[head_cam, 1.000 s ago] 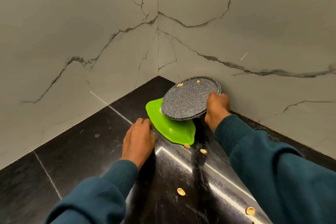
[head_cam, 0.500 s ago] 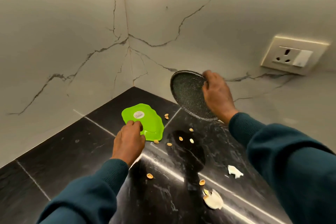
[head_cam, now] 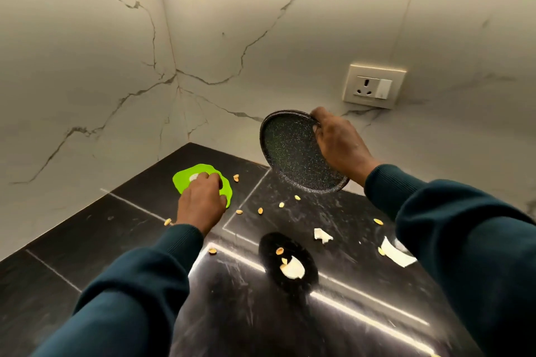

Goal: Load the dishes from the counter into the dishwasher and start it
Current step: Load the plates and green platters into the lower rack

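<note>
On the left I see the left hand (head_cam: 201,202) lying on the green plate (head_cam: 185,180), with its fingers bent over the near edge. I cannot tell if it has a real grip. The green plate lies flat on the black surface (head_cam: 87,240), near the corner of the wall. Little shells (head_cam: 260,211) and white bits (head_cam: 322,235) lie scattered in the middle. On the right, the right hand (head_cam: 338,145) grips the rim of the dark speckled plate (head_cam: 290,153), holding it tilted up in the air. Behind it I see a wall socket (head_cam: 374,86).
</note>
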